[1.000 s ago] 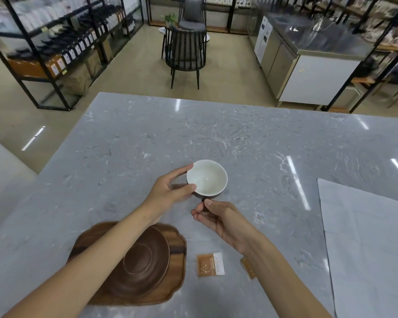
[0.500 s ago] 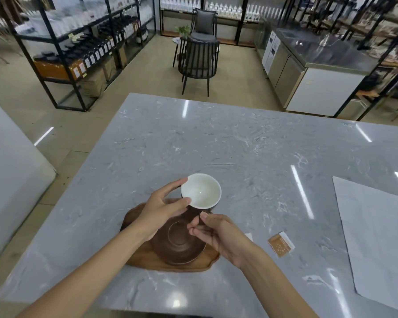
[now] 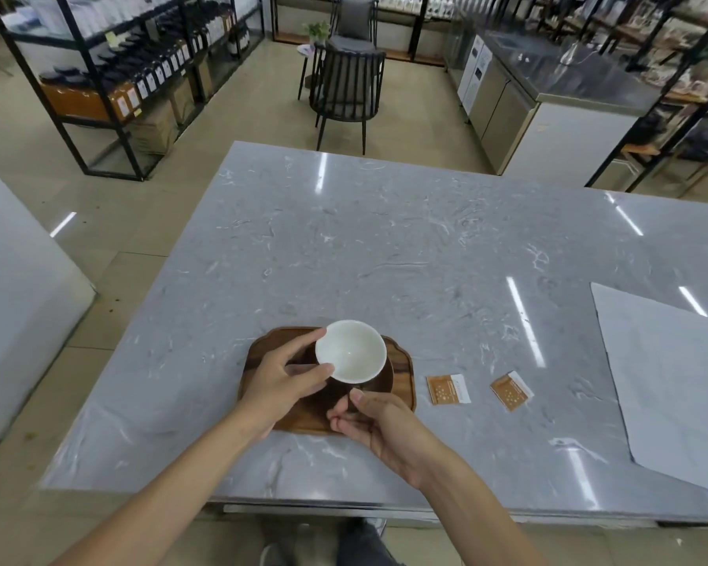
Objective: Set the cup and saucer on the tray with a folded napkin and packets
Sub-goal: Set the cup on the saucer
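A cup [image 3: 351,352], white inside and dark outside, sits over the dark wooden saucer [image 3: 385,379] on the brown wooden tray [image 3: 403,363]. My left hand [image 3: 281,379] grips the cup's left rim with thumb and fingers. At the cup's near side my right hand [image 3: 379,422] pinches what looks like its handle, mostly hidden. Two orange and white packets [image 3: 448,389] [image 3: 511,390] lie flat on the marble to the right of the tray. A large pale sheet, the unfolded napkin [image 3: 671,381], lies at the table's right.
The grey marble table [image 3: 385,247] stretches far ahead; its near edge is just below my forearms. A black chair [image 3: 346,89] stands beyond the far edge. Shelving lines the left, a steel counter [image 3: 548,83] the back right.
Both hands carried the cup toward me and over the tray, down onto the saucer. The camera view shifted, so tray and packets now appear further up the table.
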The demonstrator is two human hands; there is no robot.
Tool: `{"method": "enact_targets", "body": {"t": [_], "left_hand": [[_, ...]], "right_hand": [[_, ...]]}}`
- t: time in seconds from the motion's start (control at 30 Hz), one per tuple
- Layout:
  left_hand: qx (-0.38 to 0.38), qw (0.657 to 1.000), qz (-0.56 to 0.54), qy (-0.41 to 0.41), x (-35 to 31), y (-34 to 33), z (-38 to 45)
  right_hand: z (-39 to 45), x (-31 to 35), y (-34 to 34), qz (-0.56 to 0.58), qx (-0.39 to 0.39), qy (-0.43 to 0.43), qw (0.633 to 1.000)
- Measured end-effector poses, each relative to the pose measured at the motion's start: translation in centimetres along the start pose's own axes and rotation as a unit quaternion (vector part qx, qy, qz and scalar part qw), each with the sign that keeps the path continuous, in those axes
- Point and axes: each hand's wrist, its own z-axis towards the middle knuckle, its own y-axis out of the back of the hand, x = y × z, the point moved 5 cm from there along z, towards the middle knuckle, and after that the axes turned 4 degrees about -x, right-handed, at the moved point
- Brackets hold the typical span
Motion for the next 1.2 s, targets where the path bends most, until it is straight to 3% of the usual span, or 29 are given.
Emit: {"method": "enact_targets", "body": {"t": [0.37,0.5,0.6,0.73,0.9,0.97,1.2], "left_hand": [[0.003,0.993,0.109,-0.038,0.0,0.0,-0.6],[-0.007,0.990,0.128,-0.057,-0.3,0.0,-0.8],[-0.004,0.982,0.170,-0.086,-0.9,0.3,-0.6],[0.041,0.980,0.178,-0.076,-1.6,0.9,0.1],[0.081,0.970,0.219,-0.062,-1.2,0.4,0.4],[0.082,0.969,0.223,-0.063,-1.3,0.4,0.4],[0.091,0.971,0.215,-0.057,-1.1,0.4,0.1]], "right_hand": [[0.0,-1.5,0.7,-0.028,-0.023,-0.011,0.999],[-0.3,-1.0,1.1,-0.119,-0.019,-0.005,0.993],[-0.7,0.4,2.6,-0.250,-0.074,0.051,0.964],[-0.4,3.9,6.0,-0.364,-0.192,0.212,0.887],[2.0,4.9,5.5,-0.458,-0.083,0.251,0.849],[3.0,4.3,5.4,-0.481,-0.076,0.255,0.835],[3.1,3.7,5.0,-0.439,-0.101,0.295,0.842]]}}
